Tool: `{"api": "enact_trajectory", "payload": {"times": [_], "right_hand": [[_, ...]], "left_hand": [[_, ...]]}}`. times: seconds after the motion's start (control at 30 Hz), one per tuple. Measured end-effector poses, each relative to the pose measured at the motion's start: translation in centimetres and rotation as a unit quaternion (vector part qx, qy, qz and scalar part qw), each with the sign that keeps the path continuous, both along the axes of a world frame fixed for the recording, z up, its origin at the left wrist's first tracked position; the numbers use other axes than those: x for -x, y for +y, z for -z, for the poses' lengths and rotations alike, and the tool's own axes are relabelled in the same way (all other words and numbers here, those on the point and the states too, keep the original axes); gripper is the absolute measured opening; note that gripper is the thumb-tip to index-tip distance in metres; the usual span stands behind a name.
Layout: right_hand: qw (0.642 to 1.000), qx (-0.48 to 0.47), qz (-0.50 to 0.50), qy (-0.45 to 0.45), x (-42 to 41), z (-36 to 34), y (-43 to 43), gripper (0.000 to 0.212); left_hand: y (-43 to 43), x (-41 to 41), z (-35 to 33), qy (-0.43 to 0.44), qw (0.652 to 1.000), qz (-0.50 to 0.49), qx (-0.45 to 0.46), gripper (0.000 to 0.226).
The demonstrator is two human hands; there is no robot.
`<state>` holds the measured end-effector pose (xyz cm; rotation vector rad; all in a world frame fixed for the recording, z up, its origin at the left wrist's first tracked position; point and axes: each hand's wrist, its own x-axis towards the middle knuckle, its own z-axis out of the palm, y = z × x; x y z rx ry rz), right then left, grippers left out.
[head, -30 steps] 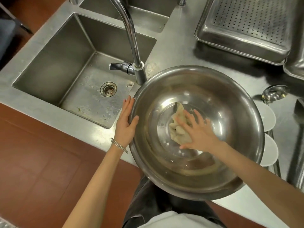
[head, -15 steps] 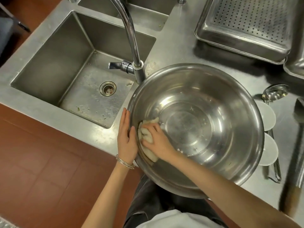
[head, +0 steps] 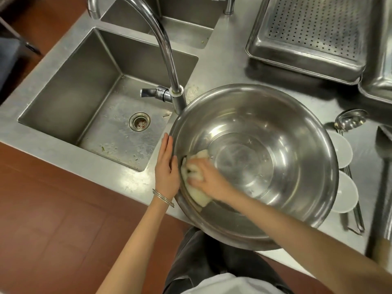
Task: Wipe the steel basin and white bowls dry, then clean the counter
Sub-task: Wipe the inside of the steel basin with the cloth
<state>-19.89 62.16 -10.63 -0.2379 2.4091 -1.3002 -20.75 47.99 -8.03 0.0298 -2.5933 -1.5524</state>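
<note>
A large steel basin [head: 275,132] sits on the steel counter [head: 222,64], overhanging its front edge. My left hand [head: 166,170] lies flat against the outside of the basin's left rim, fingers straight. My right hand [head: 206,177] is inside the basin and presses a pale cloth [head: 199,195] against the left inner wall, fingers curled over it. Two white bowls [head: 341,152] [head: 347,194] peek out from under the basin's right side, mostly hidden.
A deep sink [head: 89,98] with a drain lies to the left, and a tall faucet [head: 167,52] stands by the basin's far left rim. A perforated steel tray [head: 307,35] sits at the back right. A ladle [head: 350,122] and other long utensils lie at the right.
My right hand carried the cloth from the basin's bottom to its left inner wall and rubs there. My left hand slid a little nearer along the rim.
</note>
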Motion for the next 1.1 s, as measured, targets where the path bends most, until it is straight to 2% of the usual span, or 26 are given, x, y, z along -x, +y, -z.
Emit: {"api": "enact_trajectory", "payload": {"times": [0.1,0.17,0.23,0.27,0.37,0.43,0.53,0.6,0.7,0.77,0.83,0.9,0.97,1.03,1.1], "right_hand": [[0.99,-0.073,-0.107,0.05,-1.7,1.2,0.6,0.049],[0.957,-0.142,-0.237,0.084,-2.2,1.3,4.3,0.042],[0.938,-0.169,-0.29,0.085,-2.2,1.0,7.7,0.035],[0.943,-0.168,-0.274,0.091,-1.8,0.8,9.0,0.038],[0.965,-0.176,-0.137,0.138,1.7,0.8,10.4,0.054],[0.963,-0.206,-0.058,0.161,4.1,1.1,9.2,0.058],[0.949,-0.284,-0.01,0.134,5.3,2.1,6.4,0.066],[0.942,-0.298,-0.015,0.155,4.1,2.3,4.9,0.065],[0.936,-0.254,-0.11,0.218,1.4,3.3,4.3,0.062],[0.941,-0.196,-0.183,0.209,0.2,3.5,5.0,0.057],[0.955,-0.103,-0.21,0.184,0.2,3.0,6.1,0.05],[0.977,-0.027,-0.138,0.159,1.6,2.3,6.8,0.05],[0.988,-0.017,-0.007,0.156,4.2,2.1,6.9,0.057],[0.982,-0.097,0.081,0.142,6.5,2.3,5.9,0.067],[0.969,-0.173,0.089,0.151,6.7,3.1,4.3,0.07]], "left_hand": [[-0.5,0.6,0.1,-0.006,1.0,0.011,0.002,0.05],[-0.8,1.2,0.2,-0.012,1.0,0.028,-0.005,0.049],[-0.8,2.5,-0.2,-0.018,0.998,0.053,-0.014,0.048],[-0.9,3.3,-0.5,-0.022,0.997,0.067,-0.017,0.049],[-1.6,4.6,-1.1,-0.04,0.996,0.079,0.0,0.053],[-1.8,3.0,-1.5,-0.069,0.995,0.066,-0.003,0.062],[-0.6,-1.2,-1.1,-0.051,0.997,0.058,0.021,0.074],[-0.2,-1.9,-0.4,-0.036,0.998,0.043,0.03,0.072],[-1.0,0.3,-0.2,-0.036,0.997,0.057,0.039,0.067],[-1.8,2.3,-0.4,-0.037,0.993,0.097,0.048,0.064],[-2.5,3.7,-0.7,-0.027,0.993,0.107,0.052,0.061],[-2.9,3.5,-1.1,-0.02,0.995,0.083,0.042,0.061],[-2.7,1.4,-1.2,-0.031,0.997,0.071,0.023,0.063],[-1.8,-1.0,-1.1,-0.036,0.997,0.073,0.017,0.064],[-1.2,-1.8,-0.6,-0.024,0.998,0.051,0.01,0.059]]}}
